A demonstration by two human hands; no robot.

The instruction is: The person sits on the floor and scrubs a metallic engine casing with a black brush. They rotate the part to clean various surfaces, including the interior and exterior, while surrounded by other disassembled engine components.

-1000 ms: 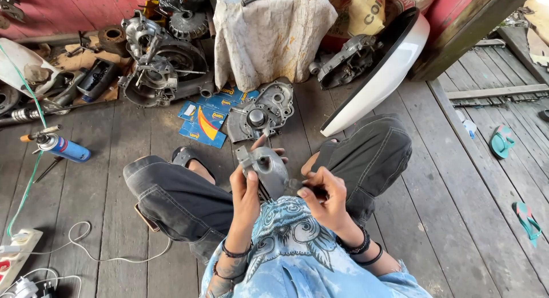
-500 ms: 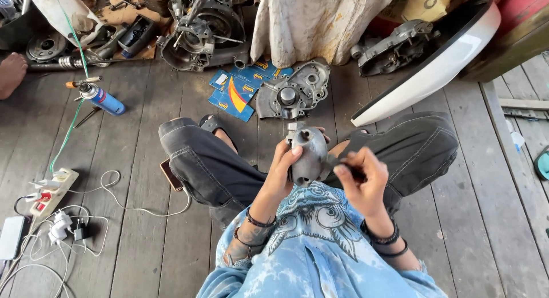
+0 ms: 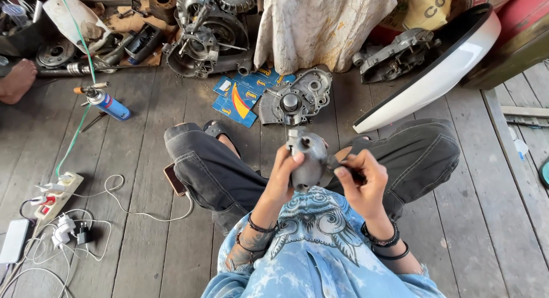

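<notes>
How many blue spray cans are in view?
1: a blue can on the floorboards, upper left, beside the green cable. Others may hide in the clutter.

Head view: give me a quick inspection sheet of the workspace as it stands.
Surface: grey plank floor, worn, gaps between boards.
Job's things: grey metal casting held upright over the lap; thin dark tool against its right side.
Clutter: engine cover, blue packets, engine block, blue spray can, white panel, cloth.
Hands: left hand grips the casting; right hand pinches the tool.
Cables: power strip with white leads, green wire, chargers.
Surroundings: another person's bare foot at left; red wall behind.
</notes>
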